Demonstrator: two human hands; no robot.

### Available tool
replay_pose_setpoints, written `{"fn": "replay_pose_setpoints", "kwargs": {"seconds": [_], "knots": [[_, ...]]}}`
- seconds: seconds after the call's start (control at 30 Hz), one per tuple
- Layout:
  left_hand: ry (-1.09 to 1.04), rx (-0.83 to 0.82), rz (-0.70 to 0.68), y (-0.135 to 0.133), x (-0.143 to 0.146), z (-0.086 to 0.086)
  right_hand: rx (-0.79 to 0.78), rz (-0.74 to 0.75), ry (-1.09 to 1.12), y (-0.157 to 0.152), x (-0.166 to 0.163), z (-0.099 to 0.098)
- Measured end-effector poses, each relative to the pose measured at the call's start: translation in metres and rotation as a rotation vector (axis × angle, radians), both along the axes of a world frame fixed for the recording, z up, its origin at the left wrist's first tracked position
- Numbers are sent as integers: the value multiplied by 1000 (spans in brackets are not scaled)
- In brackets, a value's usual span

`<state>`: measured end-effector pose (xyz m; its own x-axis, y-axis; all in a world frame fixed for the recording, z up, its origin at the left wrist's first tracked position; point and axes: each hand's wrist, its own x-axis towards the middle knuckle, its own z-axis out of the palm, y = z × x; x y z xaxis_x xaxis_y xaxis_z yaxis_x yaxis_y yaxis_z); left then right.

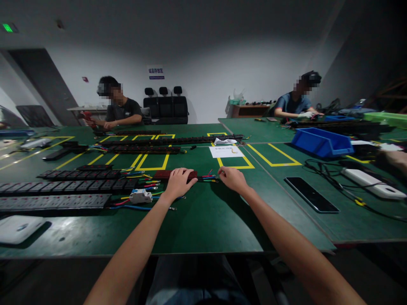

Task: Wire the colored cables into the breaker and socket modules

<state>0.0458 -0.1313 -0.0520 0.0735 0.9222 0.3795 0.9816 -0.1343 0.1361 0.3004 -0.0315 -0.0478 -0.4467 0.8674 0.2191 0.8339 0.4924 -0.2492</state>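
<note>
The left hand [178, 183] lies palm-down on a dark red block [178, 174] on the green table [206, 216], fingers curled over its top and pressing it in place; the block sits near the middle of the table, just in front of the person. The right hand [233, 178] is at the far end of the coloured wires [208, 177] that leave the block, fingertips drawn together at the wire ends (whether they actually pinch a wire cannot be told from this view).

Hazards, as judged from this position:
- A pull on the wires while the block is only pressed flat could slide the block or strain the wire joints.
- The thin wire ends lie close together; the fingers could catch the wrong one.
- The white breaker [140, 196] and its loose wires sit just beside the left wrist and could be dragged by the forearm.
- The phone [310, 194] lies well apart to the right, near a black cable [330, 180]; a wide sweep of the right arm could reach it.

Count:
- Long power strips [54, 201] at left front: three rows.
- Further strips across the table back: at least three.
- Blue bin [321, 143]: one.
- Paper sheet [226, 151]: one.
- Other people seated at the far side: two.
</note>
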Motion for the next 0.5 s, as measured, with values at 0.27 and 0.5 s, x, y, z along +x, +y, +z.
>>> {"fn": "replay_pose_setpoints", "kwargs": {"seconds": [0.27, 0.5], "knots": [[1, 5, 5, 1, 0, -1, -58, 78, -42, -1, -2, -1], [5, -13, 5, 0, 1, 1, 28, 32, 4, -6, -2, 5]]}}
